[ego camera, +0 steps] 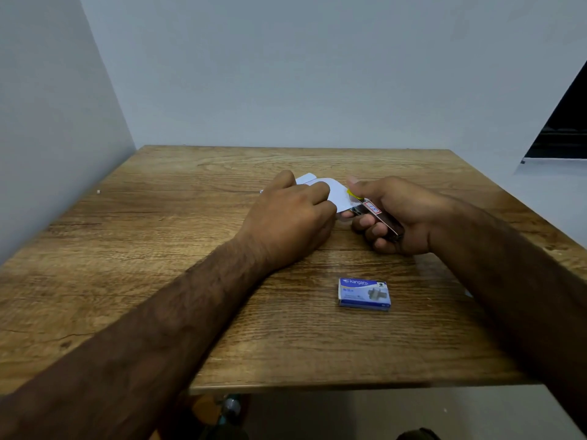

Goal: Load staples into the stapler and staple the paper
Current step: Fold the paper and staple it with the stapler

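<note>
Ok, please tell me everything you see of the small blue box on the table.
The box is flat and rectangular, cardboard as it looks. Its top is blue with white "kangaro" lettering and a grey picture; the smaller print is unreadable. It seems closed. It lies flat on the wooden table, nearer the person than the right hand, apart from it. Only the table touches it.

On table (158,281), staple box (364,294), behind it paper (334,192) left of stapler (378,215)

Soft, even indoor light reaches my feed — only faint shadows and a mild sheen on the wooden table (127,281). Wide-angle lens bends the edges; detail is slightly soft throughout.
</note>
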Demonstrator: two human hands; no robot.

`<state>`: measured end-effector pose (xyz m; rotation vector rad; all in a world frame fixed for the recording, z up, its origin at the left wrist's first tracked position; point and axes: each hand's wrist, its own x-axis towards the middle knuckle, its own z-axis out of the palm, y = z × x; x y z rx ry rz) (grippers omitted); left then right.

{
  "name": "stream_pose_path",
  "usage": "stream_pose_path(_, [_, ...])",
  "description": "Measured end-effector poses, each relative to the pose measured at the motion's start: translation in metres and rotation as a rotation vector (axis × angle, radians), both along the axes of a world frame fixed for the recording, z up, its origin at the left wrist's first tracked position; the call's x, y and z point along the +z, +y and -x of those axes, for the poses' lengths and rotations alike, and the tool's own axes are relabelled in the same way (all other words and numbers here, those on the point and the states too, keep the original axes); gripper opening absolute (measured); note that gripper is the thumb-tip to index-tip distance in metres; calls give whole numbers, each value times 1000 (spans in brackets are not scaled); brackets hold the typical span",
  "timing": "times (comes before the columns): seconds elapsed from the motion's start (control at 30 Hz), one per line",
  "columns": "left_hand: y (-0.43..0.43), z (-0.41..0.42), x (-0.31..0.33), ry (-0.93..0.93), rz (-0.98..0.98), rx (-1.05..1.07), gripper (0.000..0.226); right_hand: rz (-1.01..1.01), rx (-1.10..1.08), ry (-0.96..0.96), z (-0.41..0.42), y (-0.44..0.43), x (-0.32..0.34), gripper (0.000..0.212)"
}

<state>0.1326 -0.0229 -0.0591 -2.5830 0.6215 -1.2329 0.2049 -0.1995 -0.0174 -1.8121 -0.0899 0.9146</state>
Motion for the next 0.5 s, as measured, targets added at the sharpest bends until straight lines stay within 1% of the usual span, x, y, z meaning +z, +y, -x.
stream_pose_path(0.33, [0,2,-1,10,-11,2,21,-20,-42,-27,1,3,-2,49])
stream_pose_path(0.5, [-1,3,0,0,-5,6,25,-26,-61,-55,3,4,-3,49])
